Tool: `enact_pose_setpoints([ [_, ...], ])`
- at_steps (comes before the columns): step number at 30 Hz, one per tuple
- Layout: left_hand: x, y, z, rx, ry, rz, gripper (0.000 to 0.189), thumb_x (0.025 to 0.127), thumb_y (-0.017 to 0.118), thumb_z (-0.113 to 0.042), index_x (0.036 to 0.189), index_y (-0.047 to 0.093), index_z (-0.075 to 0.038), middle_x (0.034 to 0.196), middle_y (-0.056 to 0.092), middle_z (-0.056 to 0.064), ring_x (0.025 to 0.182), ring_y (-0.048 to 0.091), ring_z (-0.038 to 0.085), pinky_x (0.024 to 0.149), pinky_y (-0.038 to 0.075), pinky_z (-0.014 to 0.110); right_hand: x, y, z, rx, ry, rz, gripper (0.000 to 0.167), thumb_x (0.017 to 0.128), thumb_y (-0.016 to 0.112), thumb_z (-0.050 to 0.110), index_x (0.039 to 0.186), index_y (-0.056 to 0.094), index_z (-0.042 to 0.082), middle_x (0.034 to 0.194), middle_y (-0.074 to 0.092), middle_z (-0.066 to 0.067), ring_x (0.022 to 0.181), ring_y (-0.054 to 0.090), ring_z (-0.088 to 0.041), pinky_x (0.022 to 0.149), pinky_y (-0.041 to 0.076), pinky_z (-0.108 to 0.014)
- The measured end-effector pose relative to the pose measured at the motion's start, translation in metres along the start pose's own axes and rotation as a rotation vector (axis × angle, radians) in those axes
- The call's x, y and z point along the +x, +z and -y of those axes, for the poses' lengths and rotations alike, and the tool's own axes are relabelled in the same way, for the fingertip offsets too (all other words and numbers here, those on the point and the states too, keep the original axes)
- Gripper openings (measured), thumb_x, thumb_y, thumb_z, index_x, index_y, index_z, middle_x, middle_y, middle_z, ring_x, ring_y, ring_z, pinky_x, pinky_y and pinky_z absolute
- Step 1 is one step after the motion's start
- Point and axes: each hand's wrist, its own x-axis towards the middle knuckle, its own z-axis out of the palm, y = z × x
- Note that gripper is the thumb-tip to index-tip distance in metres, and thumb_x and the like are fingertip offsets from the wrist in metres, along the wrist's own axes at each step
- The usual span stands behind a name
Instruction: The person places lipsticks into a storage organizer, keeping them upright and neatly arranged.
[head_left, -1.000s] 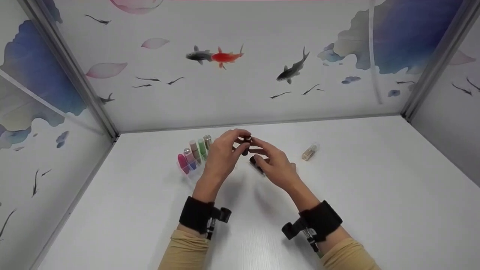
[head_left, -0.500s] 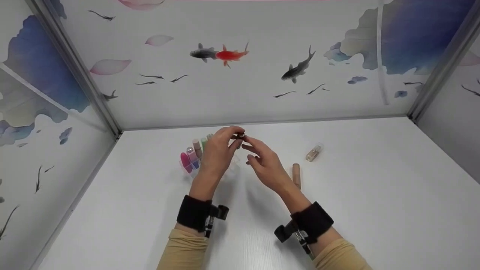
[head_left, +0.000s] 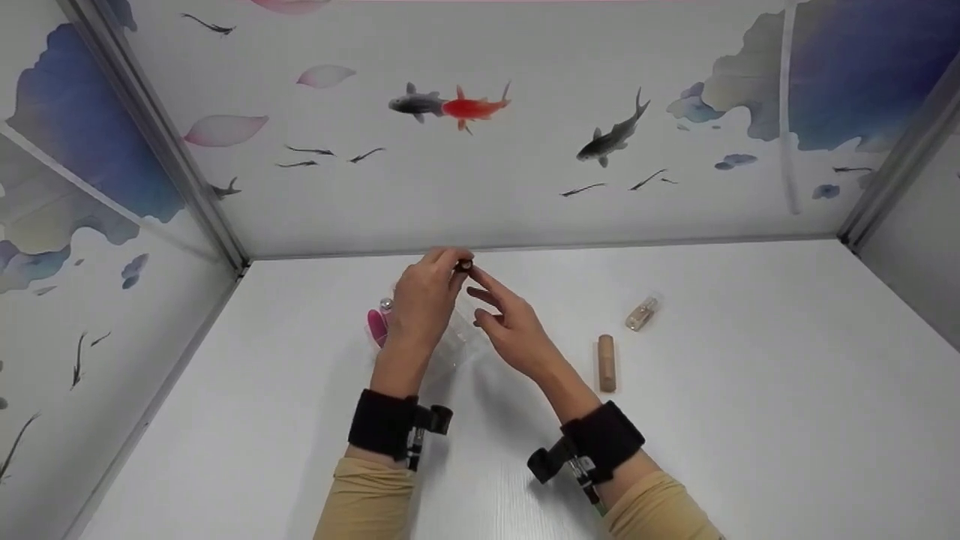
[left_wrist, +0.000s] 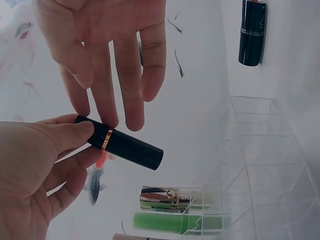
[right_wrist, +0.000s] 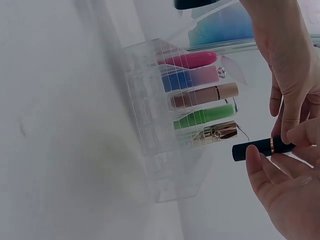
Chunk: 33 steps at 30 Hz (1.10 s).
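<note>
Nearest to me, tan sleeves [head_left: 373, 495] are coming in from the bottom edge, and black wrist straps [head_left: 382, 424] are sitting just above them. Farther out, the left hand [head_left: 425, 296] is pinching a gold-banded black tube [left_wrist: 127, 148] between thumb and fingers, holding it in the air above the white table [head_left: 750, 420]. The right hand [head_left: 514, 326] is reaching to that tube with loosely extended fingers, its thumb standing apart from them; a fingertip is appearing against the tube, but I am not able to tell whether it is pressing.

To the right, a tan tube [head_left: 607, 364] is lying on the table, and beyond it a small clear bottle [head_left: 642, 313] is lying tilted. From the right wrist, I am seeing a clear rack [right_wrist: 177, 180] holding a pink tube [right_wrist: 195, 60], a blue-and-pink tube [right_wrist: 190, 79], a brown tube [right_wrist: 204, 96], a green tube [right_wrist: 204, 116] and a gold tube [right_wrist: 222, 132], side by side. In the left wrist view, a second black tube [left_wrist: 251, 44] is lying near the rack. Farthest off, a white wall [head_left: 510, 210] is showing painted fish.
</note>
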Motion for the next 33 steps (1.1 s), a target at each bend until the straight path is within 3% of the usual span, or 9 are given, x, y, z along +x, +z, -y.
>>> enact_pose_setpoints([
  [12, 0.002, 0.008, 0.012, 0.050, 0.069, -0.055, 0.015, 0.093, 0.070, -0.008, 0.107, 0.068, -0.010, 0.104, 0.074, 0.006, 0.094, 0.073, 0.022, 0.087, 0.058, 0.043, 0.010, 0.006, -0.006, 0.032, 0.068, 0.050, 0.061, 0.099, 0.046, -0.003, 0.156, 0.026, 0.001, 0.163, 0.032, -0.015, 0.142, 0.045, -0.034, 0.101, 0.053, -0.046],
  [33, 0.006, 0.015, 0.027, 0.062, -0.011, 0.017, 0.018, 0.094, 0.067, -0.007, 0.112, 0.065, -0.008, 0.110, 0.073, 0.010, 0.102, 0.072, 0.025, 0.095, 0.054, 0.047, 0.021, 0.012, -0.017, -0.031, 0.100, 0.094, 0.061, 0.100, 0.047, 0.000, 0.158, 0.027, 0.008, 0.164, 0.030, -0.010, 0.146, 0.041, -0.032, 0.110, 0.046, -0.049],
])
